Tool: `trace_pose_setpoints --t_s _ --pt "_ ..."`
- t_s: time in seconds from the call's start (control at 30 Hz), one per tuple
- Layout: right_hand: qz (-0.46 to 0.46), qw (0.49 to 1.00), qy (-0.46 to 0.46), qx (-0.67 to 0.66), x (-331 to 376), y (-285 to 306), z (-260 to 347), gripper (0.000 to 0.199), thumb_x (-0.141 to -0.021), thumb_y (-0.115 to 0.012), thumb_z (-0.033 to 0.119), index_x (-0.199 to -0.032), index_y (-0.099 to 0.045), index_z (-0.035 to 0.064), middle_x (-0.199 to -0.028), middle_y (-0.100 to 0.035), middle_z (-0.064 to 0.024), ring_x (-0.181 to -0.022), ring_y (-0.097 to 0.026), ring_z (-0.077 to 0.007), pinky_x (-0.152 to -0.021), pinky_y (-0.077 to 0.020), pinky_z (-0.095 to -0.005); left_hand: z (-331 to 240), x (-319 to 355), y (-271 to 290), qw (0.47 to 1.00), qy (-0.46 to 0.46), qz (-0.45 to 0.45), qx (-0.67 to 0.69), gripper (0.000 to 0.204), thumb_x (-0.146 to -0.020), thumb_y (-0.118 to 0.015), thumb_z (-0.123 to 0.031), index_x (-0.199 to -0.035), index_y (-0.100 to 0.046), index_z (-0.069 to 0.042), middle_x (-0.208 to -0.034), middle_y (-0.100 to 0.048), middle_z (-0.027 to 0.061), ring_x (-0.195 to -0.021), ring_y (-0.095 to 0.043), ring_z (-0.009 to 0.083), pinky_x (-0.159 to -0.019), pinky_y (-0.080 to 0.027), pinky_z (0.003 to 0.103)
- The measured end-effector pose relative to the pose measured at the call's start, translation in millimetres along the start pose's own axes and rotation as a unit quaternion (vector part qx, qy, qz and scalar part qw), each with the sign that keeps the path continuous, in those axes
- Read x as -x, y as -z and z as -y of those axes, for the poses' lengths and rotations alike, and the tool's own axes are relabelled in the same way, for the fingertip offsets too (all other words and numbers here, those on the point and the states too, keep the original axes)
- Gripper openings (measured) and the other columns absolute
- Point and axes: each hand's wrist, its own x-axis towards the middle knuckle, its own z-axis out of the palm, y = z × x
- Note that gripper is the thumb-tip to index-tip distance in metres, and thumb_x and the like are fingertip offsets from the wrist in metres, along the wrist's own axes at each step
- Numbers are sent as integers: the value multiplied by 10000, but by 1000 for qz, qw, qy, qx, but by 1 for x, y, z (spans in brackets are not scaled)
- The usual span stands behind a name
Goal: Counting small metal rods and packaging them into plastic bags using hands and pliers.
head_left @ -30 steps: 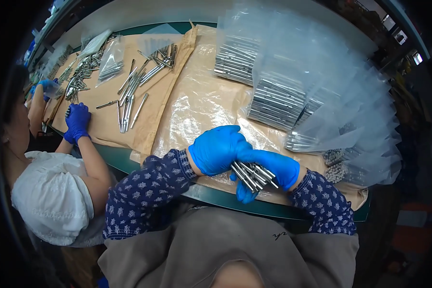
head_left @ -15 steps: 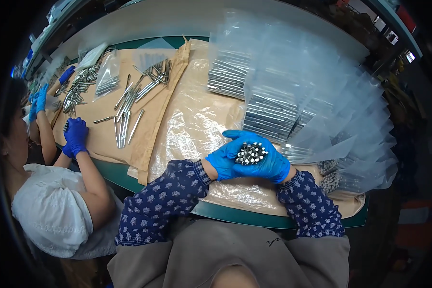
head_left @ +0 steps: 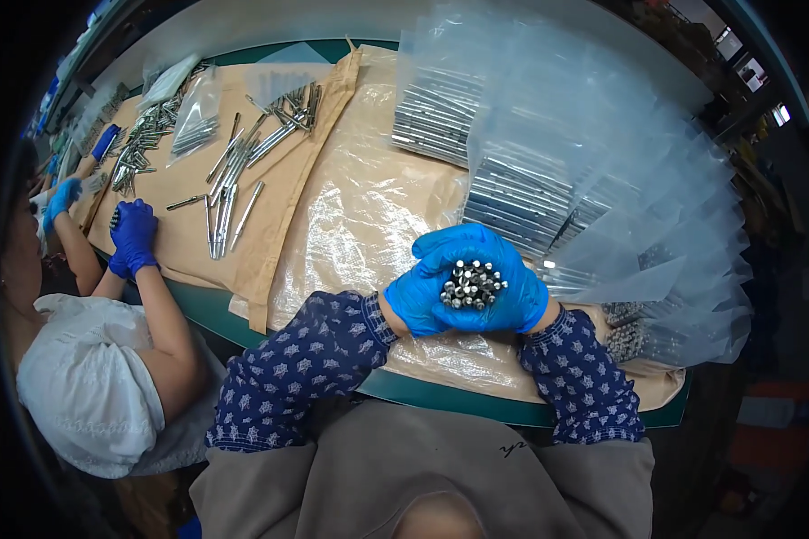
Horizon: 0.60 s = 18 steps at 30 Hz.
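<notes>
Both my hands, in blue gloves, are cupped together around a bundle of metal rods (head_left: 474, 284), whose shiny round ends point up toward me. My left hand (head_left: 415, 296) wraps the bundle from the left, and my right hand (head_left: 512, 287) closes round it from the right. The lengths of the rods are hidden by the palms and fingers. Just beyond my right hand, clear plastic bags packed with metal rods (head_left: 520, 205) lie in overlapping rows. Under my hands is a plastic-covered tan sheet (head_left: 360, 202).
To the left, loose metal rods (head_left: 234, 189) lie on tan cloth (head_left: 175, 238) beside a small bag of rods (head_left: 194, 133). A co-worker in white (head_left: 99, 386) sits close on my left, with a purple-gloved hand (head_left: 135, 235). The green table edge (head_left: 449, 404) runs before me.
The bundle has tipped slightly, so more of the rod ends face me. My hands stay wrapped round it. The whole view has shifted a little.
</notes>
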Motion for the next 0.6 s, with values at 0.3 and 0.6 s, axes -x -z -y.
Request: trace_pose_setpoints --t_s 0.3,0.6 --pt "-112 987 -109 32 10 -15 8 720 -579 -798 356 -1188 -509 107 -1156 -523 -92 -1048 -512 -258 -918 -412 -352 0 -7 -9 960 74 -79 259 548 -720 -697 -38 -1200 -435 -52 -1119 -539 60 -1028 -533 164 -861 -468 280" --pt "-65 996 -63 -21 21 -7 -2 446 -734 -700 116 -1145 -530 87 -1105 -576 -96 -1015 -555 -226 -882 -441 -336 -5 -8 -8 989 51 -88 105 385 -727 -687 -25 -1081 -541 -58 -1026 -604 73 -939 -584 164 -805 -488 268"
